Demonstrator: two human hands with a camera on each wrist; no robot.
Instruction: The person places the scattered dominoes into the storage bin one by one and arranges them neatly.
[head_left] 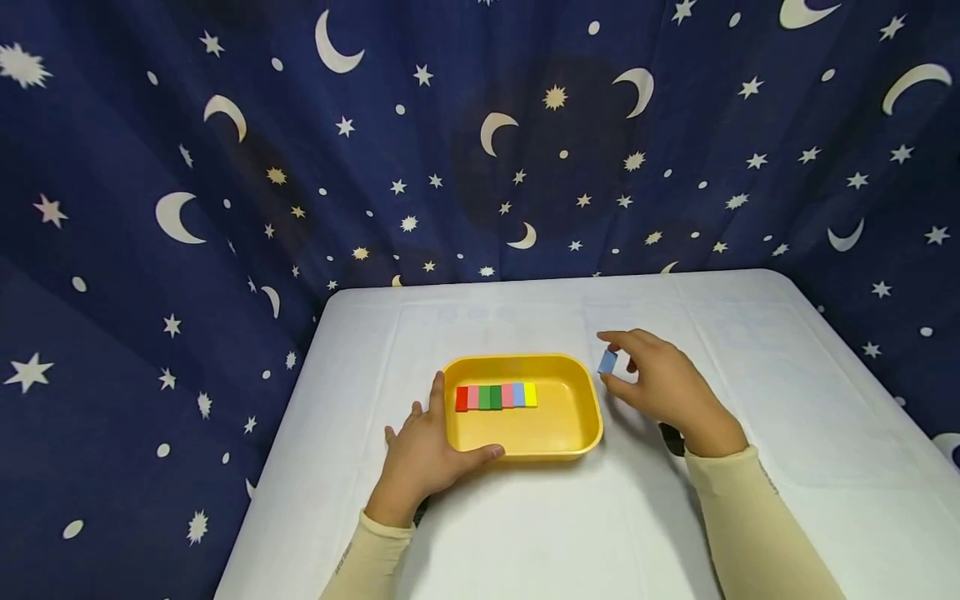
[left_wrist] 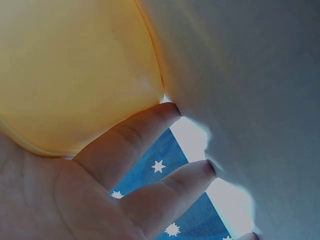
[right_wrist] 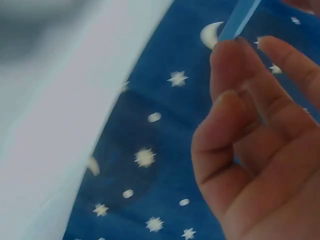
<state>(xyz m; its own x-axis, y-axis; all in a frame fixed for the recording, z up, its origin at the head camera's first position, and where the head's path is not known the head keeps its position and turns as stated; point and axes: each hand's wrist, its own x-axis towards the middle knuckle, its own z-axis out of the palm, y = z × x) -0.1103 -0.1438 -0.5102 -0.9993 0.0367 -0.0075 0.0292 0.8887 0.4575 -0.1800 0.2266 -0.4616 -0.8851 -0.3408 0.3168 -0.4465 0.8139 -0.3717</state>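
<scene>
A yellow tray lies on the table, and in it a row of several coloured tiles runs left to right: red, pink, green, blue and yellow ones. My left hand rests against the tray's left end, thumb along the near rim. In the left wrist view its fingers lie nearly straight beside the tray wall. Just right of the tray, my right hand pinches a light blue tile above the table. The right wrist view shows only part of that tile at the fingertips.
A white-covered table extends around the tray. Behind it and along its sides hangs a dark blue curtain with moons and stars. A dark wrist strap shows under the right wrist.
</scene>
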